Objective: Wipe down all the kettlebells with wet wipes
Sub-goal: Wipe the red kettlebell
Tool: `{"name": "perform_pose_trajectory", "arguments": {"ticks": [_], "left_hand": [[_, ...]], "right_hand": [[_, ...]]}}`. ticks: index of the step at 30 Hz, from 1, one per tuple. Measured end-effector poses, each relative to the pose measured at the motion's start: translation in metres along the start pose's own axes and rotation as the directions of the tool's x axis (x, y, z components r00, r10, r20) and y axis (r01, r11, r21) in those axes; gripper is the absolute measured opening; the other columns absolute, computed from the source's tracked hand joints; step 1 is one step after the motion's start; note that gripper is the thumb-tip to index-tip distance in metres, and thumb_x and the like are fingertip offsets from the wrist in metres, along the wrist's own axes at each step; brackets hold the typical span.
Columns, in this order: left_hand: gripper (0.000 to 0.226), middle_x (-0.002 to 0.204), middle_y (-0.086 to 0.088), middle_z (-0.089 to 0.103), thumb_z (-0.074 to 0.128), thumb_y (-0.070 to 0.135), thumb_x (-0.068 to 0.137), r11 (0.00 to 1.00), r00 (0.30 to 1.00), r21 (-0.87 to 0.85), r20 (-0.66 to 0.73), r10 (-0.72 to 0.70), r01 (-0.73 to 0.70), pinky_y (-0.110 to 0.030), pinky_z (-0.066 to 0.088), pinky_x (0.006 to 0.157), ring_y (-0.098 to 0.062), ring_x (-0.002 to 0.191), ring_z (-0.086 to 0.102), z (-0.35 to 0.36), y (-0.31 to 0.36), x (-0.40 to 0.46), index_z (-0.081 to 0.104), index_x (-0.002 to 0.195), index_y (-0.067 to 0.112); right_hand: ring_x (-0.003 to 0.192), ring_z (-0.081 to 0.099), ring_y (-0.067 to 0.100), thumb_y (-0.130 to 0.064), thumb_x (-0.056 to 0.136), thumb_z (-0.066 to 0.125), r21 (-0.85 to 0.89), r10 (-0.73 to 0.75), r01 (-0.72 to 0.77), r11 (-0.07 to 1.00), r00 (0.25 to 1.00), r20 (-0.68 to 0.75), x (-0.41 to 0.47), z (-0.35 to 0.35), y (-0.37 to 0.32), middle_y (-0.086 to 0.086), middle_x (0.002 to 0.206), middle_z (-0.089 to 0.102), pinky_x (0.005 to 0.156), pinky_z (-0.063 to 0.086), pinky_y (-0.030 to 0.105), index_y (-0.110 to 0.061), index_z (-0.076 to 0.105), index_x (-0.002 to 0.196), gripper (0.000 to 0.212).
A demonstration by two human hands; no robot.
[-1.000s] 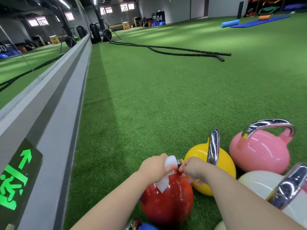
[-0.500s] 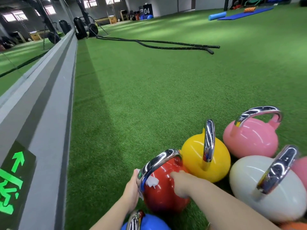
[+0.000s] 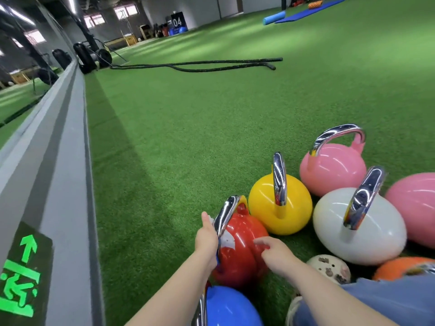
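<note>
The red kettlebell [image 3: 244,245], judged heavy, rigid and glossy-slick, is best steadied by its chrome handle [image 3: 226,215]. There the left hand [image 3: 207,238] presses a limp wet wipe [image 3: 227,240]; the right hand [image 3: 274,254] rests loosely spread on the body.

Kettlebells [image 3: 280,203] cluster on turf [image 3: 188,137] right of wall [image 3: 58,161].

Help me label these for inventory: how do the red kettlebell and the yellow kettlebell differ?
The red kettlebell has hands on it, and a white wipe lies against its body; the yellow kettlebell stands untouched, with no wipe. The red one sits nearer the person, the yellow one farther out. Both have glossy round bodies and chrome handles and rest on green turf.
</note>
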State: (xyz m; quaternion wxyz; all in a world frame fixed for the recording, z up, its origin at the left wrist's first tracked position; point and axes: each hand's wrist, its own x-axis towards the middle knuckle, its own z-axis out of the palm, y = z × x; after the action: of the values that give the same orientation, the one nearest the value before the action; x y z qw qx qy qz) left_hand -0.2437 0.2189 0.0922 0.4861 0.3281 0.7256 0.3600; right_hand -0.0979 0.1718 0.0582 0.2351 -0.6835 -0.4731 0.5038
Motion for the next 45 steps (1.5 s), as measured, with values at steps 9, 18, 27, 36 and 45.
{"name": "perform_pose_trajectory", "arguments": {"ticks": [9, 18, 27, 36, 45], "left_hand": [[0.067, 0.093, -0.013, 0.063, 0.021, 0.065, 0.091, 0.93, 0.978, -0.321, -0.037, -0.204, 0.182, -0.045, 0.044, 0.099, -0.03, 0.098, 0.06, 0.001, -0.008, -0.005, 0.053, 0.097, 0.006], [0.056, 0.146, -0.016, 0.036, 0.013, 0.039, 0.1, 0.749, 0.904, -0.617, -0.141, -0.405, 0.24, -0.043, 0.027, 0.11, -0.034, 0.131, 0.037, 0.036, -0.043, -0.036, 0.04, 0.138, 0.006], [0.046, 0.094, -0.014, 0.061, 0.028, 0.051, 0.077, 0.879, 0.956, -0.476, -0.239, -0.168, 0.036, -0.043, 0.047, 0.08, -0.032, 0.083, 0.058, 0.03, -0.034, -0.031, 0.057, 0.086, 0.016], [0.035, 0.111, -0.013, 0.057, 0.023, 0.038, 0.099, 0.399, 0.901, 0.882, 0.061, 0.43, -0.251, -0.038, 0.044, 0.078, -0.033, 0.103, 0.058, 0.013, 0.011, -0.019, 0.04, 0.111, 0.009], [0.053, 0.139, -0.023, 0.042, 0.028, 0.035, 0.101, 0.352, 0.941, 0.875, 0.331, 0.064, -0.332, -0.033, 0.035, 0.097, -0.033, 0.126, 0.042, 0.056, 0.083, 0.032, 0.033, 0.134, -0.006]], "right_hand": [[0.117, 0.05, 0.016, 0.005, 0.085, 0.037, -0.028, -0.015, 0.017, 0.999, 0.996, 0.083, -0.012, -0.003, 0.017, 0.002, 0.128, 0.054, 0.092, 0.039, 0.018, -0.023, 0.059, 0.106, 0.041], [0.118, 0.049, 0.019, -0.002, 0.089, 0.034, -0.124, 0.04, -0.018, 0.992, 0.984, 0.174, -0.021, 0.006, 0.026, 0.005, 0.131, 0.05, 0.093, 0.038, 0.02, -0.02, 0.057, 0.115, 0.04], [0.115, 0.05, 0.019, 0.003, 0.087, 0.034, 0.052, -0.006, 0.001, 0.999, 0.996, 0.086, -0.006, 0.014, 0.007, 0.002, 0.119, 0.053, 0.088, 0.037, 0.019, -0.016, 0.058, 0.114, 0.041], [0.096, 0.053, 0.015, 0.003, 0.086, 0.038, 0.248, 0.036, -0.04, 0.968, 0.999, 0.021, 0.006, 0.037, 0.001, 0.001, 0.104, 0.059, 0.078, 0.035, 0.019, -0.023, 0.057, 0.093, 0.033], [0.121, 0.049, 0.019, 0.006, 0.083, 0.036, 0.203, -0.004, 0.012, 0.979, 0.999, -0.041, 0.013, 0.017, 0.003, 0.002, 0.129, 0.055, 0.101, 0.036, 0.023, -0.02, 0.057, 0.117, 0.048]]}}
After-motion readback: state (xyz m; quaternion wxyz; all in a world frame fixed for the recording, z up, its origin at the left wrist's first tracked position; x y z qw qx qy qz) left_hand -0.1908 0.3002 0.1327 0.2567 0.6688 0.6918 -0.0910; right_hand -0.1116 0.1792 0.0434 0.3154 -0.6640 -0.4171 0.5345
